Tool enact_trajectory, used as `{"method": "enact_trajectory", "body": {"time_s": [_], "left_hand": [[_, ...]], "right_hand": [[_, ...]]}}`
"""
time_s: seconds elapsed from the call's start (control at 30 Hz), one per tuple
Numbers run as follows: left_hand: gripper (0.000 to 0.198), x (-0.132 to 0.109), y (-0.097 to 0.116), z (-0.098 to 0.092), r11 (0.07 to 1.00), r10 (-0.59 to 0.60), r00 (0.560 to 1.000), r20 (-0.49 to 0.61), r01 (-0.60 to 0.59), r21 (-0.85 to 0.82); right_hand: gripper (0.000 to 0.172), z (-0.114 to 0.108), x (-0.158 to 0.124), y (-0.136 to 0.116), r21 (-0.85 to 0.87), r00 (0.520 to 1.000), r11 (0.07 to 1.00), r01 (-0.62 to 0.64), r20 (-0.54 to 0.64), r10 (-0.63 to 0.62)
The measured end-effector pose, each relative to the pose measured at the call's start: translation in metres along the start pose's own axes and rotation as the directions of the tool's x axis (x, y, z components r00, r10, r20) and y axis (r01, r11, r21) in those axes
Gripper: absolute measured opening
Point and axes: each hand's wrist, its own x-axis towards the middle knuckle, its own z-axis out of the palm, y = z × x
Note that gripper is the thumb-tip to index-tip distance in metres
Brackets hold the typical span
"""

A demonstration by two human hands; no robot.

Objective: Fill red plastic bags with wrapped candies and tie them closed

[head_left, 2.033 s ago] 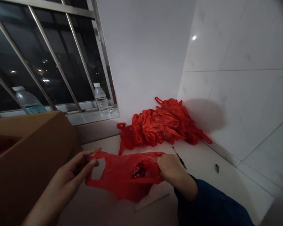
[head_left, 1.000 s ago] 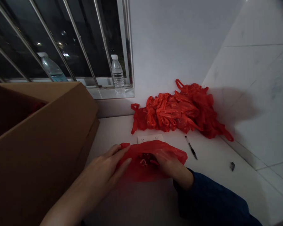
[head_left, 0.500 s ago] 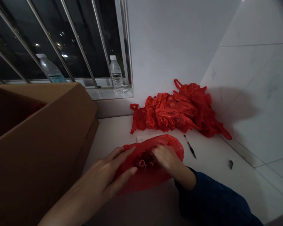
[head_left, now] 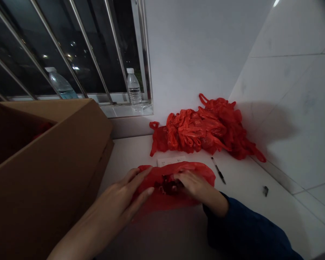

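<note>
Well, the left hand lies open on a crumpled red plastic bag, its fingers straight and slightly spread, their tips resting on the plastic without pinching it. The right hand, with a dark blue sleeve at the wrist, sits on the same bag with its fingers bent beside a dark clump in the bag's middle; I cannot tell whether they grip anything, and the clump is too dim to identify. The bag lies bunched on a white ledge, under and between both hands. Its far edge touches a white socket plate at 12 o'clock. Beyond that, a heap of red plastic bags lies at 12 to 1 o'clock against a white wall, with its right end reaching a tiled wall. A black pen lies just beside the bag at 1 o'clock, and a small dark object sits farther out at 2 o'clock. A cardboard box stands at 9 to 10 o'clock, close to the left forearm. Two plastic water bottles stand on the windowsill at 11 o'clock, beside steel window bars.
</note>
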Motion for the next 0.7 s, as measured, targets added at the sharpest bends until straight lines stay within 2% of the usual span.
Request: {"method": "enact_trajectory", "body": {"time_s": [0.1,0.2,0.27,0.33,0.4,0.53,0.63,0.7], "left_hand": [[0.052,0.0,0.0,0.0,0.998,-0.022,0.999,0.047,0.019,0.06],[0.052,0.002,-0.002,0.001,0.992,-0.06,0.997,0.048,0.054,0.112],[0.054,0.006,-0.004,0.003,0.983,-0.117,0.993,0.036,0.11,0.149],[0.053,0.011,-0.005,0.006,0.973,-0.168,0.985,0.046,0.158,0.171],[0.049,0.017,-0.006,0.01,0.976,-0.164,0.984,0.075,0.15,0.159],[0.037,0.032,-0.003,0.02,1.0,-0.015,0.992,0.124,0.014,0.005],[0.032,0.042,-0.002,0.03,0.99,0.054,0.995,0.089,-0.042,-0.136],[0.03,0.046,-0.003,0.036,0.976,0.069,0.997,0.034,-0.061,-0.208]], "right_hand": [[0.013,-0.017,0.005,0.004,0.034,0.994,0.994,-0.102,-0.028,0.103],[0.01,-0.034,0.005,0.005,0.296,0.99,0.95,-0.098,-0.071,0.125],[0.008,-0.041,0.002,0.004,0.555,0.996,0.832,-0.021,-0.064,0.068],[0.008,-0.045,0.0,0.002,0.718,0.998,0.695,0.031,-0.065,0.022],[0.01,-0.046,-0.001,0.0,0.759,0.995,0.648,0.064,-0.097,0.015],[0.012,-0.05,-0.002,-0.006,0.736,0.986,0.66,0.148,-0.164,-0.038],[0.015,-0.053,-0.002,-0.007,0.73,0.979,0.657,0.187,-0.194,-0.063],[0.019,-0.055,-0.003,-0.007,0.732,0.977,0.661,0.167,-0.214,-0.01]]}}
